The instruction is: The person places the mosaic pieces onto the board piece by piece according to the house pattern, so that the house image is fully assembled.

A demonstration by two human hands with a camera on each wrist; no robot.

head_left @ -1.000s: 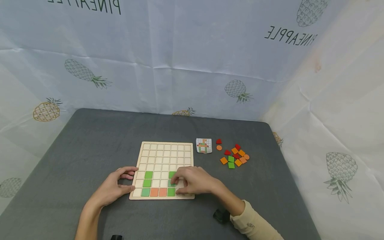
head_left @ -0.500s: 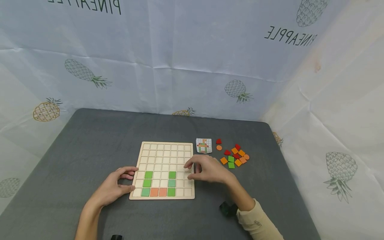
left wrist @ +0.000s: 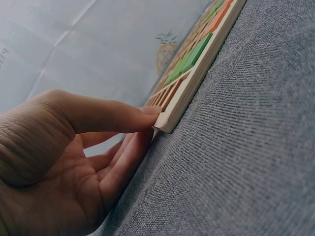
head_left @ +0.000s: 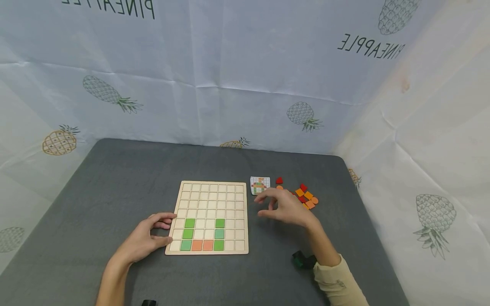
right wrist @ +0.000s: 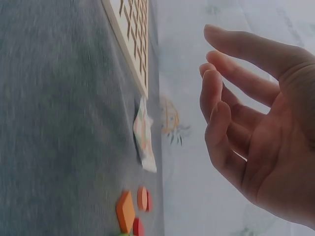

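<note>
A square wooden grid board (head_left: 239,208) lies on the grey table, with several green tiles (head_left: 189,222) and two orange-pink tiles (head_left: 197,245) set in its near rows. At its left edge rests my left hand (head_left: 141,239); in the left wrist view the thumb (left wrist: 142,118) touches the board's corner and the fingers lie beside it. My right hand (head_left: 287,206) hovers right of the board, fingers loosely bent and apart from the thumb, holding nothing. Beyond it lie loose orange tiles (head_left: 308,194) and red tiles (head_left: 303,187), some hidden by the hand.
A small printed pattern card (head_left: 260,183) lies by the board's far right corner, partly behind my right hand. A dark object (head_left: 300,260) shows beside the right wrist. Pineapple-print cloth (head_left: 245,76) hangs behind the table.
My right hand has left the green tile in the board's second-nearest row and moved right and away from me, toward the loose tiles. The left hand and the board have stayed put.
</note>
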